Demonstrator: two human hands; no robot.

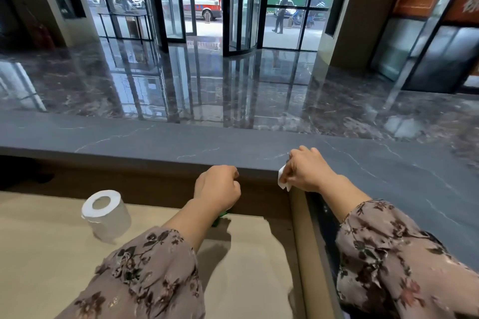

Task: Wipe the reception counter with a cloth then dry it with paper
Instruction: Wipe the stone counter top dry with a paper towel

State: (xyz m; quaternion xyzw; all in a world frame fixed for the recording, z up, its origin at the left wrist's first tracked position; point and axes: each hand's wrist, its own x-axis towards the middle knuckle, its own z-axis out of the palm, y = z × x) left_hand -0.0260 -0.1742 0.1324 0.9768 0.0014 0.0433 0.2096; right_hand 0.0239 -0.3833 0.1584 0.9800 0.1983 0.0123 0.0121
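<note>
Head view: right-hand fingers (292,163) are curled, pinching a small crumpled piece of white paper (282,180) vs. the near edge of the dark grey counter (181,142). The paper hangs partly over that edge. The right hand (307,172) sits knuckles-up on the counter top, w/ the forearm resting along the counter's right-hand run.

Left-hand fingers (230,172) are curled into a loose fist just below and in front of the counter edge. A bit of green cloth (220,216) pokes out under the left hand (217,188) at the wrist; can't tell if the fingers actually grip it.

Both arms wear floral sleeves (145,272). A toilet-paper roll (105,212) stands upright on the beige lower desk (51,254), well left of the left hand. Beyond the counter: glossy marble floor (233,85) and a glass revolving door (233,8).
</note>
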